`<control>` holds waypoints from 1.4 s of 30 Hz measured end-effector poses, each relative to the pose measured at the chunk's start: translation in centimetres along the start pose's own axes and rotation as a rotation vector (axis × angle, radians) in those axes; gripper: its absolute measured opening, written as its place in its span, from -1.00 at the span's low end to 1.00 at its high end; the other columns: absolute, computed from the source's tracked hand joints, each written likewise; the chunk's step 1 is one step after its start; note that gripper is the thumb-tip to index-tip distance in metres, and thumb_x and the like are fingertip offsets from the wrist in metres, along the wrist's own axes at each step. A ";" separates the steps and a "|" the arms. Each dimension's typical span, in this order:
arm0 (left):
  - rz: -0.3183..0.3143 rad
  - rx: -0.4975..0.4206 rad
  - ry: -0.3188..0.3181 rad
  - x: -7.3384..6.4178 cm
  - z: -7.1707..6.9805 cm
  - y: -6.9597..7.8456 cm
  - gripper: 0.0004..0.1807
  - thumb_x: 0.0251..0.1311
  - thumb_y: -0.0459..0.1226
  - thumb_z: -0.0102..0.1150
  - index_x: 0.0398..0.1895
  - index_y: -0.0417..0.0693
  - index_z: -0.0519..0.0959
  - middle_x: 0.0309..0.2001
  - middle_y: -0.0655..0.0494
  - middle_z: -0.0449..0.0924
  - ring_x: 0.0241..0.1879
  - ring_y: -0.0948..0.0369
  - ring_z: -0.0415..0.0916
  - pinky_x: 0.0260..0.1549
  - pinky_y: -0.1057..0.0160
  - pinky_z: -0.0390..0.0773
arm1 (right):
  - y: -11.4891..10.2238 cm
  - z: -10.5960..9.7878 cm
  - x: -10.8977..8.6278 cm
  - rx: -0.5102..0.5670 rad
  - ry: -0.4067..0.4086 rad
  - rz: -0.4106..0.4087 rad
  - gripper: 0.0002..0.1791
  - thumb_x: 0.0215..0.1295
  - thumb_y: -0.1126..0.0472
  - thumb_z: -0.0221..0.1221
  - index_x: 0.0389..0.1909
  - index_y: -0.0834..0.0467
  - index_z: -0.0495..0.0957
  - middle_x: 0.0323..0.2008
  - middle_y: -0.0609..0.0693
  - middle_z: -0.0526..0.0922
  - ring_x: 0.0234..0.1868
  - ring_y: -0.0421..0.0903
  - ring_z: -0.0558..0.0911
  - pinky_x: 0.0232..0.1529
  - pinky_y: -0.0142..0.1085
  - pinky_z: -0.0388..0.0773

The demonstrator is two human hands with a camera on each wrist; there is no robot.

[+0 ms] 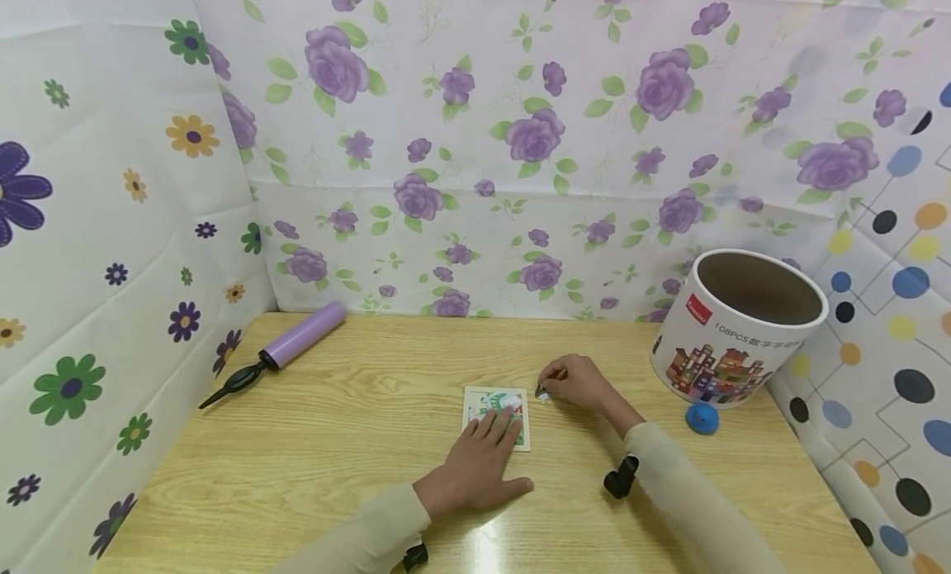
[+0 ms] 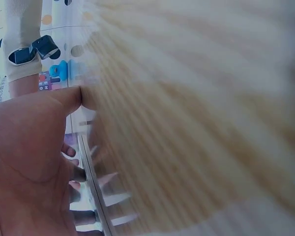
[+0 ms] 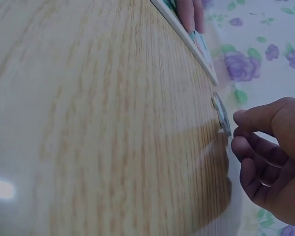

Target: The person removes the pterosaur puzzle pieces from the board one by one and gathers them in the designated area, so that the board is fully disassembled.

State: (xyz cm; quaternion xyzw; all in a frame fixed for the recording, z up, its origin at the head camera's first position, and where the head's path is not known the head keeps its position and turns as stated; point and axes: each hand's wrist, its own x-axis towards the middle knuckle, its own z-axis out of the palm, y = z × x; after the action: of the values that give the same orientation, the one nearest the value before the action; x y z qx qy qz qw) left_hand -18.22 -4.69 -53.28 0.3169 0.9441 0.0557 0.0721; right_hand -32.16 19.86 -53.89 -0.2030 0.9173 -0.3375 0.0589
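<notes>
A small picture puzzle in a pale square frame (image 1: 529,429) lies on the table. My left hand (image 1: 479,467) rests flat over its lower part, fingers spread and thumb pointing right, hiding some of the picture. To the right of the frame is a loose puzzle piece (image 3: 221,115), with a thin wooden edge. My right hand (image 1: 583,382) has its thumb and forefinger tips close together right at that piece, the other fingers curled behind. I cannot tell whether they pinch it. In the left wrist view the left palm (image 2: 29,162) stands beside the frame's edge.
A large white tub (image 1: 713,343) with a picture of blocks stands at the back right, with a small blue object (image 1: 702,419) in front of it. A purple hand pump (image 1: 305,334) lies at the back left. Flowered cloth (image 1: 475,144) hangs behind the wooden table (image 1: 357,442).
</notes>
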 end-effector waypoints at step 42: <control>0.050 0.057 -0.014 0.0 -0.5 0.2 -0.02 0.46 0.32 -0.18 0.63 -0.21 0.00 0.63 -0.11 -0.05 0.60 -0.04 -0.06 0.48 -0.03 0.17 | -6.3 4.8 3.0 -0.022 -0.179 -0.261 -0.83 0.35 0.14 0.36 -0.08 0.00 0.80 -0.16 -0.15 0.70 -0.22 -0.23 0.62 -0.17 -0.27 0.61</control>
State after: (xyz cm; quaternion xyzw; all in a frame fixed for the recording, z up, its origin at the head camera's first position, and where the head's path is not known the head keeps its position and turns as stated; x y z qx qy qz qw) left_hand -18.14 -4.57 -52.78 0.3429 0.9365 0.0281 0.0683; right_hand -31.68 11.43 -53.41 -0.3504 0.8779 -0.3126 0.0938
